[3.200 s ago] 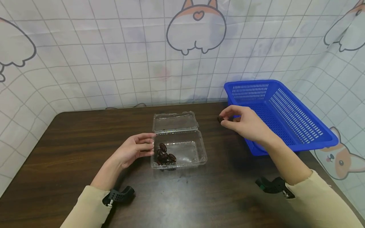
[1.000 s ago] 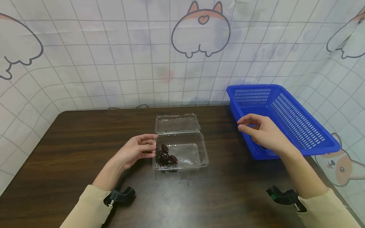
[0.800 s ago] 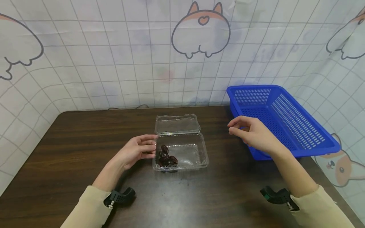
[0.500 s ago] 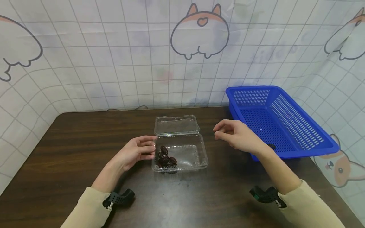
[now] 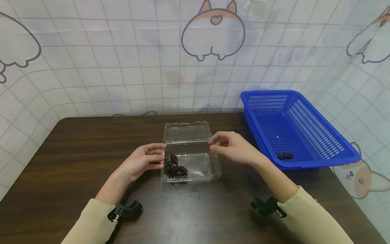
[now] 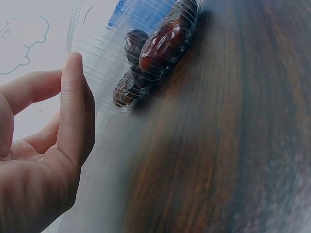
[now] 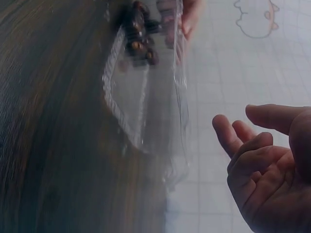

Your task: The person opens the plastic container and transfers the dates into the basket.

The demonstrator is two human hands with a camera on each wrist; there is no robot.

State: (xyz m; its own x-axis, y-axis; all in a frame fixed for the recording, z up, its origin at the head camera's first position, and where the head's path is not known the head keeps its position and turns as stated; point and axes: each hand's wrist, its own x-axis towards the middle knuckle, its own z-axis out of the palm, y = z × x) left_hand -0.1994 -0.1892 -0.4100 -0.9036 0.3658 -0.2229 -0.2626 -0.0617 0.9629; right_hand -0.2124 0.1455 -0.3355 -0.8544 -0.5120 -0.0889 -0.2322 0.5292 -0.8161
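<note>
A clear plastic clamshell box [image 5: 202, 162] lies open on the table, its lid [image 5: 187, 132] folded back. Several dark brown wrinkled dates [image 5: 174, 167] are heaped in its left front corner; they show through the wall in the left wrist view as glossy dates [image 6: 163, 46]. My left hand [image 5: 141, 160] rests its nearly straight fingers on the box's left side. Over the box's right rim hovers my right hand [image 5: 234, 147], thumb and fingers apart. Nothing is between them in the right wrist view, where the hand [image 7: 265, 167] is loosely bent.
To the right stands a blue perforated plastic basket [image 5: 330, 162], with dark dates [image 5: 285, 156] on its floor near the front left. A patterned tile-print cloth [image 5: 131, 61] hangs behind the brown wooden table [image 5: 82, 149].
The right hand held a date beside the basket; it has since moved over the basket, let go, and come left to the box. Dates now show in the basket. The left hand stays put.
</note>
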